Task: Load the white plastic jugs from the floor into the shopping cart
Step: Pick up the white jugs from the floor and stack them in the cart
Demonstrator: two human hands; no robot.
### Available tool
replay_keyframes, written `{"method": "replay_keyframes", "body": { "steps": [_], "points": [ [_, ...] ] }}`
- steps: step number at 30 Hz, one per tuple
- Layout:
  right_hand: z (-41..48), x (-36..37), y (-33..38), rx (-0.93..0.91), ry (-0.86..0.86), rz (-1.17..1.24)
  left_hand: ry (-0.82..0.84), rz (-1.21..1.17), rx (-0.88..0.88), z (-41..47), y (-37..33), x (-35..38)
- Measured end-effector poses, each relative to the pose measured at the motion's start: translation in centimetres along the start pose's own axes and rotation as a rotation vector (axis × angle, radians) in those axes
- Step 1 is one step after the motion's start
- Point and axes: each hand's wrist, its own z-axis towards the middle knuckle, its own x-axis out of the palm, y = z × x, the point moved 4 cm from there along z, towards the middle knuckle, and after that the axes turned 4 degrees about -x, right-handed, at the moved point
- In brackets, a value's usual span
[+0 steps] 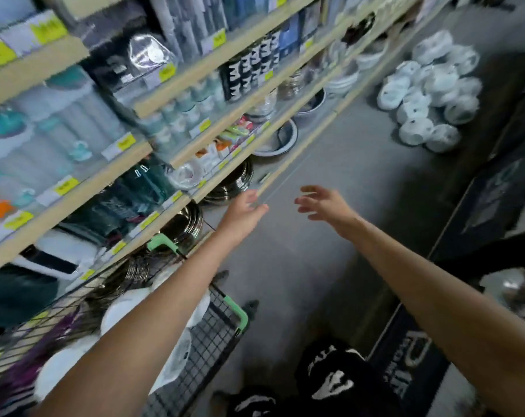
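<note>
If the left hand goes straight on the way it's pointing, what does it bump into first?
Probably the wooden front edge of the lowest shelf: the left hand points along it, fingertips right beside it. Depth is unclear, so it might just slide past.

White jugs [429,91], grey floor [330,236], green-trimmed black cart [213,335].

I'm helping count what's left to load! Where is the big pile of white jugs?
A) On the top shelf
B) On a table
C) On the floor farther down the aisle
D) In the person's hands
C: the pile of white jugs sits on the grey floor, well ahead of the left hand and the right hand, which both reach forward and hold nothing.
</note>
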Motion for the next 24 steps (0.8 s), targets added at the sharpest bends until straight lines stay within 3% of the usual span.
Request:
{"method": "replay_keyframes", "body": {
  "steps": [8, 16, 24],
  "points": [
    [4.2, -14.7, 0.1, -0.009, -0.08, 0.1, 0.094, -0.06, -0.083, 6.0, -8.7, 11.4],
    [8.5, -25.7, 1.3, -0.027, -0.222, 0.156, 0.211, -0.053, -0.033, 12.8, -17.6, 20.1],
    [18.3, -41.9, 1.4, -0.017, -0.396, 0.162, 0.351, -0.014, 0.038, 24.1, -27.3, 33.0]
  ]
}}
